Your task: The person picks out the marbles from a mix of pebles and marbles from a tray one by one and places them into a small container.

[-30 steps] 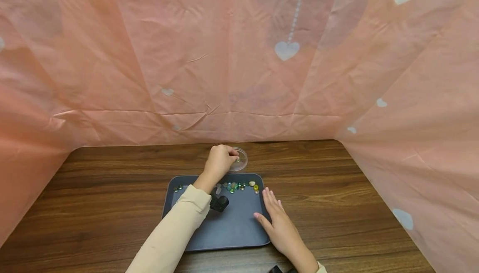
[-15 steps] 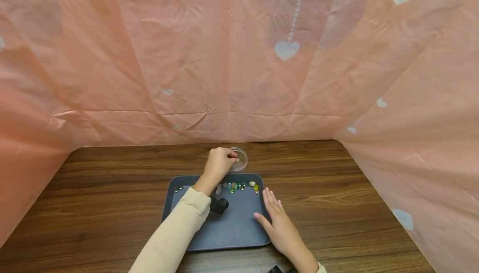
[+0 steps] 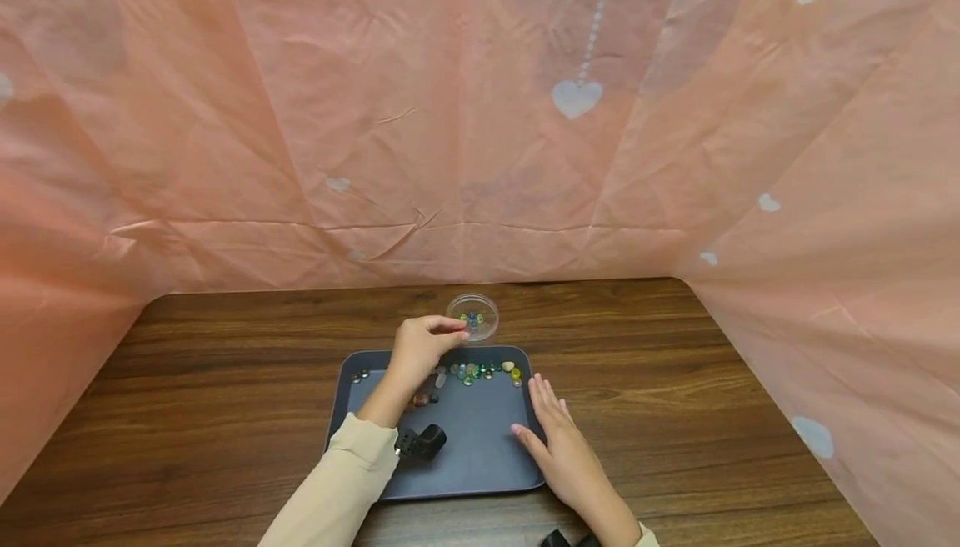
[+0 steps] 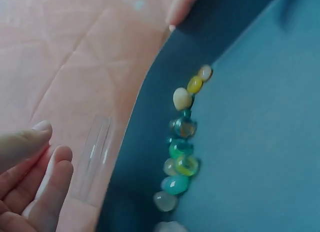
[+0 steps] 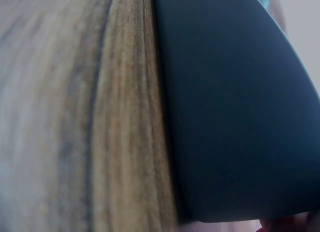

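Observation:
My left hand (image 3: 418, 353) hovers over the back rim of the dark grey tray (image 3: 480, 447), just in front of a clear round dish (image 3: 492, 330). Its thumb and fingers are loosely bent, and nothing shows between them in the left wrist view. Several small blue and yellow-green marbles (image 3: 472, 319) lie inside the dish. Along the tray's back wall runs a row of glass marbles and smooth stones (image 4: 186, 126), green, yellow, cream and clear. My right hand (image 3: 564, 447) rests along the tray's right side, fingers straight; the right wrist view shows mostly tray wall.
Reddish-brown and dark stones (image 3: 422, 399) lie in the tray beside my left wrist, and a few dark marbles (image 3: 360, 376) sit in its back left corner. The wooden table (image 3: 675, 414) meets a pink curtain (image 3: 450, 155) at the back and sides.
My left hand has let go of a small piece in the dish and drawn back toward the tray, uncovering the dish's marbles. The right hand stays in place.

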